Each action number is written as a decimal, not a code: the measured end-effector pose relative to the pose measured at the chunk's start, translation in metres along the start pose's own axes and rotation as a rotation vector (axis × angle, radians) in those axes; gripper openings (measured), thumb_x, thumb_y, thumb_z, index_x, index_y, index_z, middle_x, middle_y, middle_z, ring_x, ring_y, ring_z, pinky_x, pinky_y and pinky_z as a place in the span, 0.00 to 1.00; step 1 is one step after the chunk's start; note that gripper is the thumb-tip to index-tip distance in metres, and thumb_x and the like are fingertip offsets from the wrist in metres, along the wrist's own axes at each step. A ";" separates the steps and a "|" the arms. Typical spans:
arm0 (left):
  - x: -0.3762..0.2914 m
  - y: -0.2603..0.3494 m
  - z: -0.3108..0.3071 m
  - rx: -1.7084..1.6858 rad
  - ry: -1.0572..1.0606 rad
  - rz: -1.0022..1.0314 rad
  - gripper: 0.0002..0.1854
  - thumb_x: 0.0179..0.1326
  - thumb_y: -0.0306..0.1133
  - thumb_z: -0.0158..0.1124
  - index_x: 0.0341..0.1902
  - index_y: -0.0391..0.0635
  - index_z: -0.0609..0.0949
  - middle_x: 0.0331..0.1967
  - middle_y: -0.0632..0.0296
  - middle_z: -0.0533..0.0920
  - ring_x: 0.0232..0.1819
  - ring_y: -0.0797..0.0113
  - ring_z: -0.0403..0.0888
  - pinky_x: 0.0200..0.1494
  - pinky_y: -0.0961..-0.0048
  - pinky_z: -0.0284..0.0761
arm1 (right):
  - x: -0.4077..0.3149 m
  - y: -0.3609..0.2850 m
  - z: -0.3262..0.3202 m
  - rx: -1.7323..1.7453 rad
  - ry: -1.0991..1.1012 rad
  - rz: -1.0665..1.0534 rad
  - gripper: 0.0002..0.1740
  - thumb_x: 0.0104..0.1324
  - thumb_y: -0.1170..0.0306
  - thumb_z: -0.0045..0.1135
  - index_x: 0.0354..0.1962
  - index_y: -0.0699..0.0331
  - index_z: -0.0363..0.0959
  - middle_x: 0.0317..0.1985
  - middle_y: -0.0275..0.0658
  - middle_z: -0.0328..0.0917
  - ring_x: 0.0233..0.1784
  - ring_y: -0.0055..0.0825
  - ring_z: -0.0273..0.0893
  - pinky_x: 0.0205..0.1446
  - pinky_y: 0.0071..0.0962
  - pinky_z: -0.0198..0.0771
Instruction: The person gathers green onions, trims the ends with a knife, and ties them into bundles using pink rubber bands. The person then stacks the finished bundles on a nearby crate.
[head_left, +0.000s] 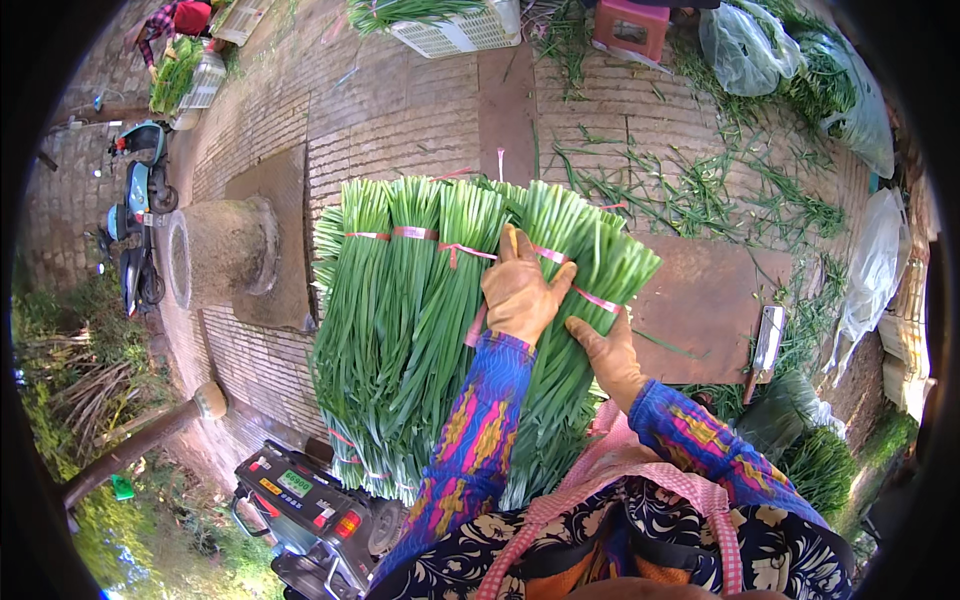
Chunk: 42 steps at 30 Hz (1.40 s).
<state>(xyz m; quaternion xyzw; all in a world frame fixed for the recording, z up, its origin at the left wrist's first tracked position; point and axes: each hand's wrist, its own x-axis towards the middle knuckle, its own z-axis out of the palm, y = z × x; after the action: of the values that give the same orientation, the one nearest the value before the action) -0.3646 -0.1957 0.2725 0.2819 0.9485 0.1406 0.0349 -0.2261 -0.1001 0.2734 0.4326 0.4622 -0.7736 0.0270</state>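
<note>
A broad stack of garlic chives (420, 322) lies before me, the pale cut ends pointing away, in bundles bound with pink tape (415, 233). My left hand (521, 289) is spread over one bundle right of the middle, fingers by its pink band (551, 253) and thumb reaching to the right. At the stack's right edge, my right hand (611, 360) grips the side of the outermost chive bundle (600, 262), just below its band. That bundle leans to the right. Both palms and the stack's support are hidden.
Right of the stack lies a brown board (697, 307) with what looks like a knife (766, 341) at its edge. Loose chive leaves (690, 187) litter the paving. A stone mortar-like block (225, 251) stands left, a scooter (334, 517) lower left. Far off, a person (169, 34) handles greens.
</note>
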 end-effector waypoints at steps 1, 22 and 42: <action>0.002 -0.004 0.001 0.010 -0.072 -0.098 0.47 0.55 0.59 0.65 0.62 0.24 0.69 0.64 0.33 0.68 0.55 0.45 0.78 0.50 0.58 0.76 | 0.007 0.003 0.001 -0.147 0.044 0.022 0.50 0.56 0.62 0.74 0.64 0.75 0.50 0.54 0.50 0.72 0.53 0.34 0.75 0.53 0.29 0.75; -0.188 -0.110 0.026 0.126 -0.178 -0.527 0.77 0.34 0.79 0.63 0.78 0.51 0.34 0.79 0.47 0.31 0.79 0.41 0.28 0.66 0.22 0.31 | 0.116 -0.189 0.061 -1.020 -0.496 -0.955 0.26 0.72 0.56 0.52 0.56 0.71 0.73 0.53 0.49 0.78 0.53 0.41 0.78 0.53 0.33 0.72; -0.158 -0.098 -0.060 -0.040 -0.439 -0.555 0.71 0.36 0.70 0.72 0.79 0.56 0.41 0.78 0.48 0.43 0.78 0.43 0.43 0.66 0.25 0.44 | 0.262 -0.099 0.132 -0.922 -1.174 0.031 0.39 0.77 0.44 0.29 0.70 0.69 0.53 0.70 0.39 0.59 0.72 0.29 0.56 0.76 0.27 0.48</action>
<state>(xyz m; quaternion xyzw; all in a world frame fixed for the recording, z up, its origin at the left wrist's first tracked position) -0.2919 -0.3750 0.2998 0.0362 0.9559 0.0804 0.2803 -0.5187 -0.0476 0.1859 -0.1002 0.6432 -0.6047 0.4589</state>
